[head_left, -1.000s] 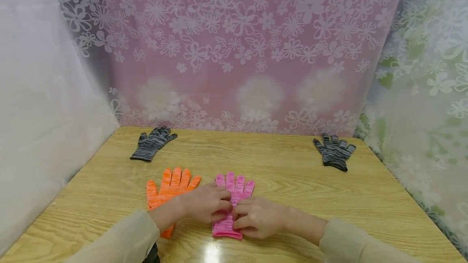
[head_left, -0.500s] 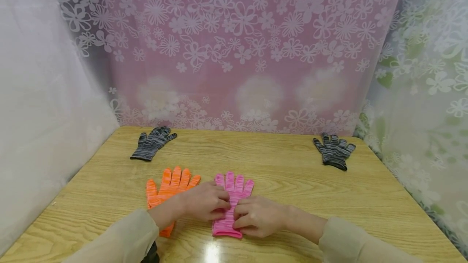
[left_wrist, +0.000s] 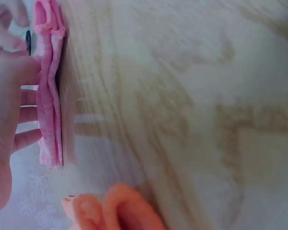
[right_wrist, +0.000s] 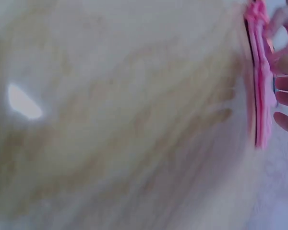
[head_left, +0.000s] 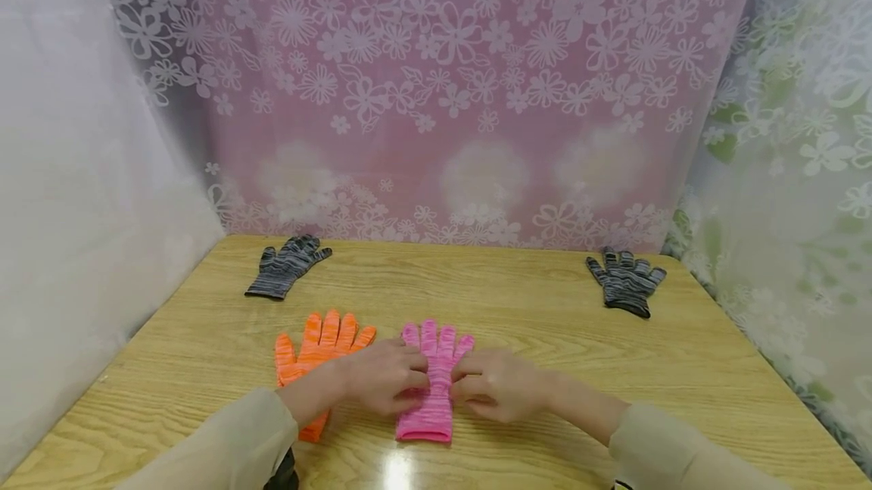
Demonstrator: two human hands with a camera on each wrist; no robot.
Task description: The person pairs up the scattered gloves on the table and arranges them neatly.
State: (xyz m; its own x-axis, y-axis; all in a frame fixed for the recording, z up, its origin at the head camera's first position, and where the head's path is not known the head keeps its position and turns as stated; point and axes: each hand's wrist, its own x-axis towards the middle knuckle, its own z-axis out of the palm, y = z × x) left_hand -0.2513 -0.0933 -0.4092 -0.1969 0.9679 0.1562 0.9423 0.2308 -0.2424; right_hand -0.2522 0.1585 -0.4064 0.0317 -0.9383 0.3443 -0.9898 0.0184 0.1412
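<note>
A pink knit glove point(head_left: 424, 420) lies flat on the wooden table, fingers pointing away and cuff toward me. Seen side-on in the left wrist view, the pink stack point(left_wrist: 49, 110) has more than one layer. My left hand point(head_left: 384, 378) reaches across an orange glove point(head_left: 320, 354), its fingertips resting on the pink glove's left part. At the pink glove's right edge, my right hand point(head_left: 500, 385) touches it near the palm with loosely bent fingers. In the right wrist view, several of its fingers point(right_wrist: 285, 98) are spread beside the pink edge. My left forearm hides part of the orange glove.
One grey-black glove point(head_left: 282, 270) lies at the back left of the table, another grey-black glove point(head_left: 625, 283) at the back right. A pink flowered curtain point(head_left: 436, 96) closes off the far edge. Pale sheets hang at both sides.
My right hand has shifted from beside the cuff up and right along the pink glove's edge, uncovering more of the cuff. The left hand stays nearly still.
</note>
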